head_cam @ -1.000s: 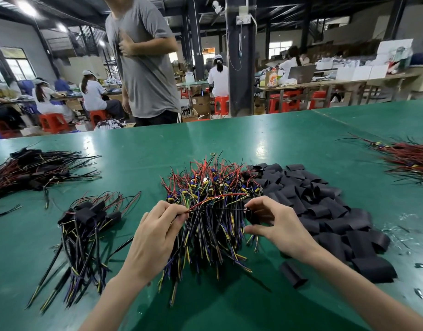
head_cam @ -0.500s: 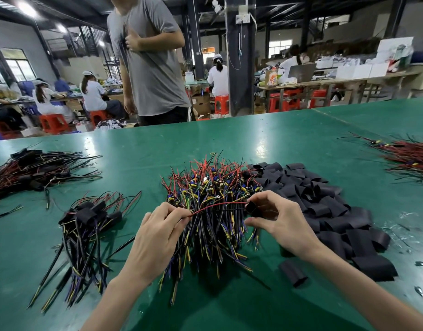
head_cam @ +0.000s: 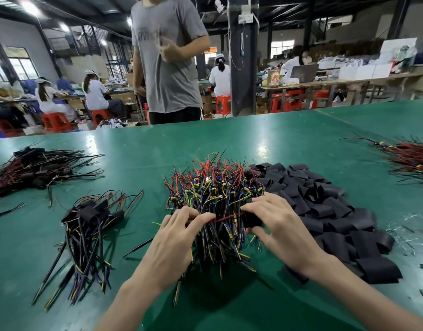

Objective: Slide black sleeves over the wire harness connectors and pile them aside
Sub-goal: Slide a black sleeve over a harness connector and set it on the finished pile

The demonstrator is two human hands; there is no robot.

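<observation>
Pinched by left hand point(head_cam: 172, 244), red wire point(head_cam: 227, 218) meets black sleeve point(head_cam: 252, 220) held by right hand point(head_cam: 282, 232).

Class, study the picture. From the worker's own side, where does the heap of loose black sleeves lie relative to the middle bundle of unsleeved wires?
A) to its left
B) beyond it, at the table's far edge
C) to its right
C: the heap of loose black sleeves spreads over the green table directly right of the middle wire bundle.
</observation>
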